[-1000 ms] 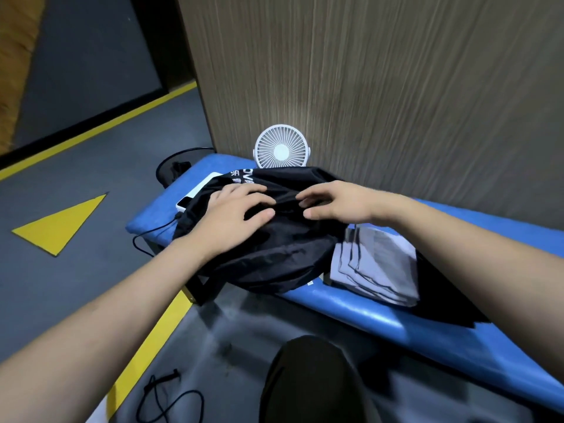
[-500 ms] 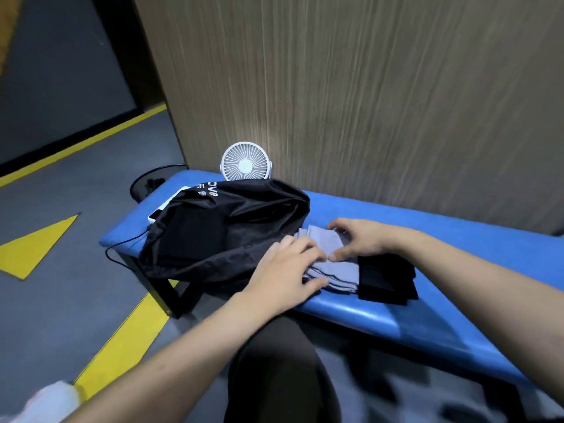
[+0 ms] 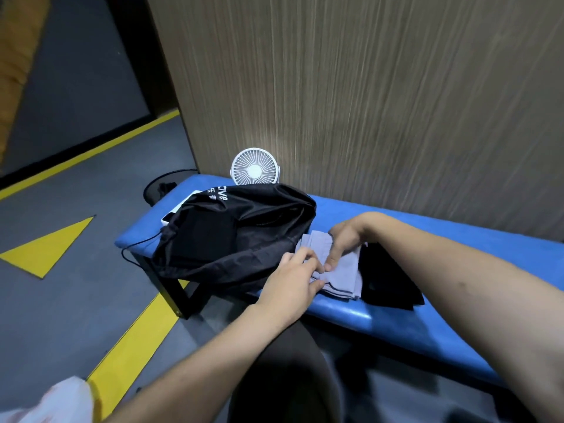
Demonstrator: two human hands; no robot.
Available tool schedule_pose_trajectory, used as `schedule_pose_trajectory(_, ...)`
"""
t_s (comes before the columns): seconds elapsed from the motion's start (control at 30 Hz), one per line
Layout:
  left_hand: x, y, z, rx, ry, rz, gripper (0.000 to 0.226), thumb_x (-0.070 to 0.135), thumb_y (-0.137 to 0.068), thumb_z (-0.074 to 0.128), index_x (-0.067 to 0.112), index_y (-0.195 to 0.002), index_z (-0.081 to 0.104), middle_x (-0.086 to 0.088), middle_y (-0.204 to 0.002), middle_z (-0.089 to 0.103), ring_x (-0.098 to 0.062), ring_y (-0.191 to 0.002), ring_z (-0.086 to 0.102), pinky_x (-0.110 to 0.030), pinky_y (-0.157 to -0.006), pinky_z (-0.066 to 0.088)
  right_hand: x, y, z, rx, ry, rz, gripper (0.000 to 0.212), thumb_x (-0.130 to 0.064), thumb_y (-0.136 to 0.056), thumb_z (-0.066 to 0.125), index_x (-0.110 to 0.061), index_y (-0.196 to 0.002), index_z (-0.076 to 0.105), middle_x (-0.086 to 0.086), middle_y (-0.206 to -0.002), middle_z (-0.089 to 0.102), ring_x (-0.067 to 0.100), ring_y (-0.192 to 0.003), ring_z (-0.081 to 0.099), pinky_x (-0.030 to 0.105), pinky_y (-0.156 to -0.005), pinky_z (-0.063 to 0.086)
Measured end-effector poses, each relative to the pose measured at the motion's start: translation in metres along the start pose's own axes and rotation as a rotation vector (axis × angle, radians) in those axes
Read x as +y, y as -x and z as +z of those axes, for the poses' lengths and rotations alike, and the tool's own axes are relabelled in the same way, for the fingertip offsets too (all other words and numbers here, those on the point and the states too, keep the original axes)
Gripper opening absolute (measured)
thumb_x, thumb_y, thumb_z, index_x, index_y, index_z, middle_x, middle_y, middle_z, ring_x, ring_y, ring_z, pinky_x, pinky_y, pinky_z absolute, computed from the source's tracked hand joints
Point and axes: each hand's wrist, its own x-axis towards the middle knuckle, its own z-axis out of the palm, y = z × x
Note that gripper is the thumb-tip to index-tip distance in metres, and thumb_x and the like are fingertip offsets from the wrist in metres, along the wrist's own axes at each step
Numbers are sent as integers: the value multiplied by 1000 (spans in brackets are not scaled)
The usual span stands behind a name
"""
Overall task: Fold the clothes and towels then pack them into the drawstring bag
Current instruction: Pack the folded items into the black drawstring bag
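Observation:
A black drawstring bag [image 3: 244,233] with white lettering lies on the left end of the blue bench [image 3: 427,325]. Right beside it sits a folded grey towel [image 3: 341,270], and a folded black garment [image 3: 387,279] lies to the towel's right. My left hand [image 3: 293,279] grips the towel's near left edge with thumb and fingers. My right hand [image 3: 348,239] presses on the towel's top, fingers curled over its far edge. Part of the towel is hidden under both hands.
A small white fan [image 3: 254,167] stands at the back of the bench against a wood-grain wall [image 3: 366,102]. A white device [image 3: 180,209] pokes out under the bag. A black wire bin [image 3: 161,190] stands left of the bench. Yellow floor markings [image 3: 131,340] run below.
Both hands left the black bag and moved right onto the grey towel. The left hand has since closed on the towel's near edge; the right hand has shifted over its top.

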Motion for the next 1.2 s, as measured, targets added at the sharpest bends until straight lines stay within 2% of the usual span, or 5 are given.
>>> schedule_pose_trajectory(0.2,-1,-1,-2,20,77,-42,11,34,-98,56,25,-100,63,20,-116,45,-7,-101,38,-33,-86,48,0,12,-1,19,-175,-10,31,-36,-78,79,-12,-94,69,1,-90,74,20,-79,72,24,-60,52)
schedule_pose_trajectory(0.47,13,-1,-5,298,-216,47,26,47,-91,54,25,-100,63,9,-105,51,-19,-96,50,-34,-84,41,2,33,-8,6,-385,-143,42,-25,-77,81,-11,-113,66,7,-102,77,25,-94,74,44,-91,58)
schedule_pose_trajectory(0.7,20,5,-28,423,-403,351,72,67,-78,63,16,-128,61,-8,-133,55,-31,-129,46,-44,-107,34,19,58,-43,-51,-598,-299,38,-16,-83,75,-2,-118,66,18,-115,72,32,-104,70,48,-98,53)
schedule_pose_trajectory(0.97,-14,-13,-88,717,-672,355,34,17,-82,67,18,-116,65,-5,-112,64,-30,-108,56,-40,-100,37,-52,46,-83,-87,-717,-533,46,-18,-89,68,4,-128,58,22,-127,65,29,-107,66,43,-98,52)
schedule_pose_trajectory(1.2,-91,-23,-106,599,-731,264,25,8,-88,54,16,-108,65,-7,-102,63,-32,-89,56,-40,-77,43,-116,-30,-91,33,-611,-496,26,-24,-84,77,-10,-105,69,10,-106,74,24,-97,69,42,-93,54)
